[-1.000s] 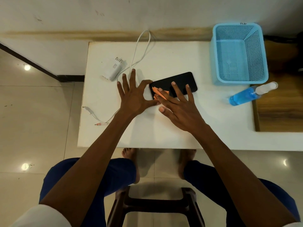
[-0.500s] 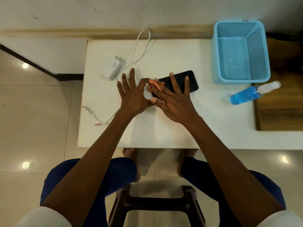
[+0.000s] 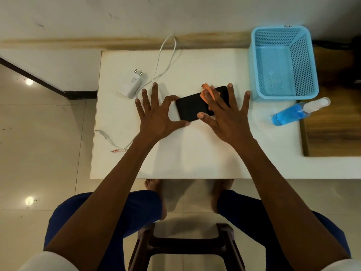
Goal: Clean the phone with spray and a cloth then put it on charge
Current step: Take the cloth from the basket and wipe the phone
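So the phone (image 3: 192,106) is lying flat and face-up-ish on the white counter (image 3: 195,153), roughly in the middle, tilted a bit so its right end sits further back. The left hand (image 3: 156,114) is at the phone's left end with fingers spread wide: index finger hooked on the far corner, thumb against the near corner, the other three fingers splayed out on the counter. Basically bracing the phone between thumb and index.

The right hand (image 3: 224,114) is flat and spread out over the right half of the phone, fingers straight, pressing an orange cloth (image 3: 205,92) down onto the screen. You can only see the crumpled edge of the cloth poking out past the index finger, the rest is hidden under the palm. The ring and little fingers reach past the phone onto the counter.

The spray bottle (image 3: 295,112), blue liquid with a clear cap, lies on its side off to the right, half on the white top and half on a wooden board (image 3: 332,133), well apart from both hands. Behind it is a light blue mesh basket (image 3: 254,65) at the back right corner. The white charger plug (image 3: 130,84) lies back left, just beyond the left fingertips, and its white cable (image 3: 162,61) loops up toward the wall and comes back under the left wrist, with the connector end at the counter's left edge. Person's sitting on a dark stool (image 3: 185,245), blue trousers, bare feet on the tile floor
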The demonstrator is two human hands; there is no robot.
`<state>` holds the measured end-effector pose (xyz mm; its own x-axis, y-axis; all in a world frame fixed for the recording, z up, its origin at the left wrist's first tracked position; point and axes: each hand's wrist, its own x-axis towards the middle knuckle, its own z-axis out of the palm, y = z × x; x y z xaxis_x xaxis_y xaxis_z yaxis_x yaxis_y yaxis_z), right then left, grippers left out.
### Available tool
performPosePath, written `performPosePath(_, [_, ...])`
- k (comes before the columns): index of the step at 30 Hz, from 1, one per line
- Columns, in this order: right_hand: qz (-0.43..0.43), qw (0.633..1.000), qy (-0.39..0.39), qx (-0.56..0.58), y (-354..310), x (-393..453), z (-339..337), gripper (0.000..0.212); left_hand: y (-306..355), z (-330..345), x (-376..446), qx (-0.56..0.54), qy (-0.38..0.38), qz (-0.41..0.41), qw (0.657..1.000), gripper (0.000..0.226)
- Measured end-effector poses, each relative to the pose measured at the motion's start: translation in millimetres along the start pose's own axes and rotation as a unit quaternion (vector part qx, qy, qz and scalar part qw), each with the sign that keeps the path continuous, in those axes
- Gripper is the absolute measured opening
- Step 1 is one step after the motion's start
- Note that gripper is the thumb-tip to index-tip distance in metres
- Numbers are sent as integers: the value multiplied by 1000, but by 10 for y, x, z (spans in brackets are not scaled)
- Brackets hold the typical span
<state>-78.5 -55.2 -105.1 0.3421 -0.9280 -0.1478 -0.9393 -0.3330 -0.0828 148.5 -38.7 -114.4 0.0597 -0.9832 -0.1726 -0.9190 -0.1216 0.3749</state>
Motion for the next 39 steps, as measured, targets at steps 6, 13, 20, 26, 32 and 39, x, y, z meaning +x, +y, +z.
performPosePath(6, [54,998,10,31,133,-57,-7,87,-16,9,-2,-9,1,7,1000,82])
performPosePath(13, [7,995,0,101,-73,23,-40,86,-13,26,8,0,6,6,1000,84])
performPosePath(20, [-130,991,-34,26,-229,-122,46,86,-28,25,-19,17,26,17,999,85])
performPosePath(26, [-3,1000,3,27,42,-231,0,84,-29,22,3,13,20,15,1000,83])
performPosePath(32, [53,997,16,50,120,-256,15,83,-17,16,-9,24,24,17,999,82])
performPosePath(39, [-106,993,2,51,-125,-407,154,82,-7,-4,-20,36,26,21,999,84])
